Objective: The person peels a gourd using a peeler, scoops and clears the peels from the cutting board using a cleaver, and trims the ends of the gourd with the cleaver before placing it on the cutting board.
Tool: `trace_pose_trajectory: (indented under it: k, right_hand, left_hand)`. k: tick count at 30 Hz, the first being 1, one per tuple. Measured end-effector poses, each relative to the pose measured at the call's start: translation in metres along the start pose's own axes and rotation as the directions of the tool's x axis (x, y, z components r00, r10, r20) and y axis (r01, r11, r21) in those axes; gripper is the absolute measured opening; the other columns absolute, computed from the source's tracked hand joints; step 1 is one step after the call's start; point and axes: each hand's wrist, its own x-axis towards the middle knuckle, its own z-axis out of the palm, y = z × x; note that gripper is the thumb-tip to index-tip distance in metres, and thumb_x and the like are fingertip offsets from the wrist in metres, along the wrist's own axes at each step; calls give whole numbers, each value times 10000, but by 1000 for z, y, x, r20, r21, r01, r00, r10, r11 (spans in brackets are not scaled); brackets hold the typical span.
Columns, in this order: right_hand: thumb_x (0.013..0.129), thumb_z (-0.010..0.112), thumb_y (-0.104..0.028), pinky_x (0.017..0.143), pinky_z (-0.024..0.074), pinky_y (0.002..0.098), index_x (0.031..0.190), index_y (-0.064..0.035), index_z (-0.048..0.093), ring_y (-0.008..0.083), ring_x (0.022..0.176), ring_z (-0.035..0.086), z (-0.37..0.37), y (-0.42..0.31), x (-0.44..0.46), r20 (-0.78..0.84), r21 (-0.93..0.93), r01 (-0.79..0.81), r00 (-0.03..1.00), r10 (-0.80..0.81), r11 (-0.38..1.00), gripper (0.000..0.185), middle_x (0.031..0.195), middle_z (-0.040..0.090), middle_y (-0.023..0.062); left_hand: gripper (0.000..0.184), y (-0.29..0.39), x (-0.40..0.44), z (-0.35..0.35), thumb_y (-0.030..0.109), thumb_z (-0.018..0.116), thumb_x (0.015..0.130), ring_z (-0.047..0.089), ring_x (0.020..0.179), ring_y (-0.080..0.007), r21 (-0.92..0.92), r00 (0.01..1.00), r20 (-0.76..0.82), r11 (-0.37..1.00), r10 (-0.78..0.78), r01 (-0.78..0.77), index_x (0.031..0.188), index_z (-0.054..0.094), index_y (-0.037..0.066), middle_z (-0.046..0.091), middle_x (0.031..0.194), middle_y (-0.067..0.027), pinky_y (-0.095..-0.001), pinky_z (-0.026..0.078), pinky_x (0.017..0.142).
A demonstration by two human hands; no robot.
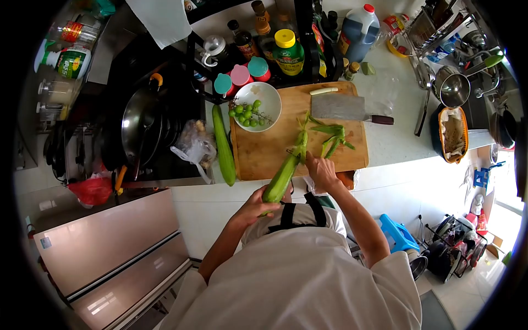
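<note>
My left hand (254, 207) is wrapped round the near end of a long green gourd (281, 179), luffa-like, which slants up over the front edge of the wooden cutting board (253, 157). Loose strips of peel (301, 144) hang at its far end. Beside that end my right hand (323, 171) has its fingers closed; what they hold, if anything, is hidden. More green peelings (334, 135) lie on the board to the right. Behind them a cleaver (338, 107) rests flat, with a pale strip (324, 91) above its blade. Another long green gourd (223, 146) lies left of the board.
A white bowl of green grapes (270, 99) stands on the board's back left. Left of it are a plastic bag (195, 146) and a wok (142, 124) on the stove. Bottles (288, 52) line the back. A lined basket (454, 137) sits at the right counter edge.
</note>
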Motion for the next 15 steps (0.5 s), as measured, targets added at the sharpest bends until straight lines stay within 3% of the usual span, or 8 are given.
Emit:
trace_pose_trajectory:
  k: [2, 5, 8, 11, 14, 15]
  right_hand:
    - [966, 359, -290, 651, 449, 541, 1162, -134, 515, 417, 743, 605, 7, 19, 14, -6, -66, -33, 999, 33, 997, 295, 853, 650, 169]
    - [940, 432, -261, 596, 449, 541, 1120, -108, 500, 421, 747, 612, -4, 15, 26, -99, -102, 49, 993, -60, 994, 246, 873, 660, 178]
    - [939, 438, -262, 592, 454, 531, 1129, -111, 510, 416, 748, 615, 2, 29, 36, -66, -103, 66, 995, -73, 992, 253, 902, 661, 166]
    - [949, 419, -258, 592, 459, 523, 1116, -117, 533, 405, 736, 619, 4, 30, 39, -134, -194, 76, 986, -103, 978, 246, 886, 667, 155]
    - [954, 411, -256, 585, 456, 523, 1087, -112, 548, 401, 722, 618, -11, 49, 48, -139, -268, -165, 982, 131, 949, 240, 867, 666, 152]
    - [953, 410, -254, 582, 455, 520, 1079, -113, 552, 398, 716, 618, -15, 54, 54, -158, -250, -150, 981, 112, 957, 236, 856, 666, 149]
  left_hand:
    - [543, 2, 0, -2, 4, 692, 782, 532, 830, -73, -5, 1000, 10, 1000, -6, 6, 1274, 473, 69, 565, 1100, -29, -217, 413, 530]
    - [548, -4, 3, -10, -9, 686, 778, 533, 820, -74, -53, 1000, 22, 999, -11, 13, 1276, 474, 72, 569, 1096, -30, -220, 402, 521]
    - [550, -9, 6, -19, -11, 686, 775, 533, 812, -76, -62, 1000, 26, 998, -8, 10, 1277, 475, 69, 570, 1096, -33, -224, 396, 514]
    - [558, -7, 4, -16, 7, 694, 769, 534, 806, -82, -36, 999, 36, 999, 12, -10, 1278, 474, 63, 567, 1104, -43, -224, 397, 511]
    - [571, -3, -6, -17, 16, 687, 758, 540, 806, -97, -19, 997, 69, 999, 36, -34, 1284, 467, 54, 561, 1118, -62, -223, 403, 511]
    - [572, -5, -15, -23, 16, 677, 756, 544, 812, -103, -39, 993, 111, 999, 40, -36, 1287, 464, 47, 559, 1122, -69, -223, 406, 511]
